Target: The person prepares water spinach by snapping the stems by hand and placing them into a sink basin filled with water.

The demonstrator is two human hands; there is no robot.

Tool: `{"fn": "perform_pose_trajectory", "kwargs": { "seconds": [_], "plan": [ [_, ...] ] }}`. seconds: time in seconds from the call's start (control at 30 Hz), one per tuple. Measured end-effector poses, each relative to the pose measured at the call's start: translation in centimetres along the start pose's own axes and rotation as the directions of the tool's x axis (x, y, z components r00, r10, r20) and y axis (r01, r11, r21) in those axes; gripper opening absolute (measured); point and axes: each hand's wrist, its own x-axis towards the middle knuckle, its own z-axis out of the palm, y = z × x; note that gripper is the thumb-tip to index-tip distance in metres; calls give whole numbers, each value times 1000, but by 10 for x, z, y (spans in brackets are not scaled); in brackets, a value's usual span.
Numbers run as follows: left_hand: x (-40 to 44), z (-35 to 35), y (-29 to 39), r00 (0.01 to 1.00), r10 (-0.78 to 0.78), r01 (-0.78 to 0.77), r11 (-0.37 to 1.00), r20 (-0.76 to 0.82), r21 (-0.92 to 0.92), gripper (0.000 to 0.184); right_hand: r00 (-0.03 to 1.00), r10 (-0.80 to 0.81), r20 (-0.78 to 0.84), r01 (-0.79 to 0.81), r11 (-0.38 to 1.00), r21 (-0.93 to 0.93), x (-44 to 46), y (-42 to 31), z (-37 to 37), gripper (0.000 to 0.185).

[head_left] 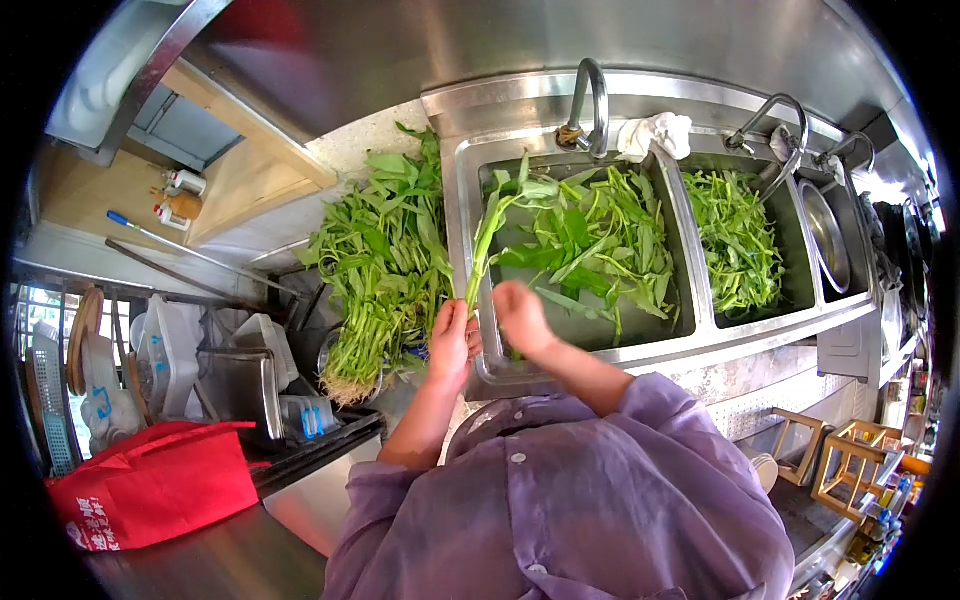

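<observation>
My left hand (455, 338) is closed around the lower stems of a small bunch of water spinach (486, 240), held upright at the left rim of the sink (462, 220). Just to its right, over the rim, my right hand (522, 318) has its fingers curled in; what they hold, if anything, is hidden. Cut water spinach (600, 240) lies in water in the left basin. A large heap of whole water spinach (385, 250), roots towards me, rests left of the sink.
More cut greens (735, 240) fill the middle basin; a metal bowl (824, 235) stands in the right one. Curved faucets (590, 95) and a white cloth (655, 135) are along the back. A red bag (155, 485) and plastic containers (172, 350) sit at the left.
</observation>
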Motion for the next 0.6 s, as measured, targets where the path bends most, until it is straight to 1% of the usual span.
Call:
{"fn": "perform_pose_trajectory", "kwargs": {
  "seconds": [0.03, 0.07, 0.1, 0.13, 0.17, 0.2, 0.27, 0.3, 0.33, 0.37, 0.4, 0.47, 0.53, 0.57, 0.6],
  "plan": [
    [1, -4, -2, 1000, 1, -1, 1000, 3, -1, 20, 985, 157, -65, -146, 978, 149, 20, 24, -7, 14],
    [3, -15, -4, 999, -3, 4, 1000, 53, -25, 20, 968, 199, -153, -191, 979, 65, 38, 16, -31, 15],
    [3, -23, -3, 994, -3, 8, 999, 106, -47, 21, 973, 60, -224, -92, 987, -134, 55, 30, -49, 16],
    [1, -26, 1, 994, 0, 5, 999, 111, -45, 21, 971, -110, -213, -14, 860, -510, 67, 37, -67, 15],
    [-4, -28, 5, 990, -35, 42, 998, 134, -50, 23, 982, -108, -158, -42, 684, -728, 74, 38, -83, 14],
    [-7, -31, 8, 985, -67, 77, 996, 159, -55, 24, 972, -190, -139, 7, 614, -789, 76, 27, -97, 17],
    [-11, -43, 14, 968, -74, 91, 994, 239, -61, 24, 893, -437, -108, 191, 584, -789, 82, 1, -117, 18],
    [-14, -47, 17, 961, -90, 116, 989, 261, -88, 24, 894, -435, -112, 185, 583, -791, 86, -11, -123, 18],
    [-17, -49, 20, 953, -105, 142, 984, 283, -111, 25, 840, -542, -38, 334, 571, -750, 89, -21, -126, 18],
    [-20, -50, 23, 952, -109, 144, 984, 286, -104, 25, 765, -644, 24, 476, 540, -694, 91, -27, -126, 18],
    [-24, -50, 27, 943, -115, 154, 983, 311, -105, 26, 765, -643, 18, 472, 542, -695, 91, -28, -122, 18],
    [-32, -50, 31, 934, -120, 162, 982, 335, -101, 26, 707, -697, 122, 570, 460, -681, 89, -33, -112, 18],
    [-37, -51, 33, 919, -209, 269, 953, 334, -142, 27, 698, -704, 131, 576, 444, -686, 87, -32, -103, 21],
    [-36, -53, 32, 904, -242, 320, 930, 354, -181, 25, 682, -707, 187, 620, 423, -661, 86, -32, -101, 21],
    [-36, -56, 30, 905, -242, 319, 930, 350, -180, 25, 663, -708, 241, 661, 404, -632, 84, -31, -98, 22]
  ]
}}
